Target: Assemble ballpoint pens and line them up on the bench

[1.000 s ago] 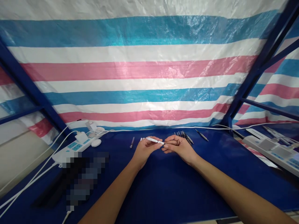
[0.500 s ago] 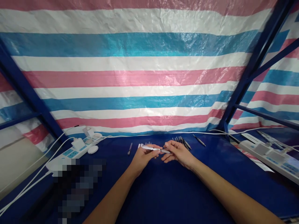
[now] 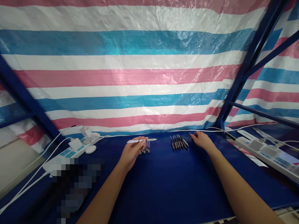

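Note:
My left hand (image 3: 132, 152) is closed round a slim white pen (image 3: 151, 139), held level with its narrow tip toward the right. Just behind and beneath those fingers lie several clear pen tubes (image 3: 149, 147) on the blue table, partly hidden by the hand. My right hand (image 3: 202, 141) is down at the table's far right part, fingers closed over a dark pen barrel; only a small end of it shows past the fingertips. Between the hands, several dark pen barrels (image 3: 178, 143) with pointed ends lie side by side in a row.
A white power strip (image 3: 67, 153) with plugs and cables stands on the left, a round white disc (image 3: 91, 149) beside it. Another power strip (image 3: 268, 155) lies at the right. White cable runs along the back edge beneath the striped sheet (image 3: 140, 77). Blue posts frame both sides.
My hands have parted. The left moved left and slightly away from me with the white pen; the right left the pen and reached right to the dark pen barrel lying alone.

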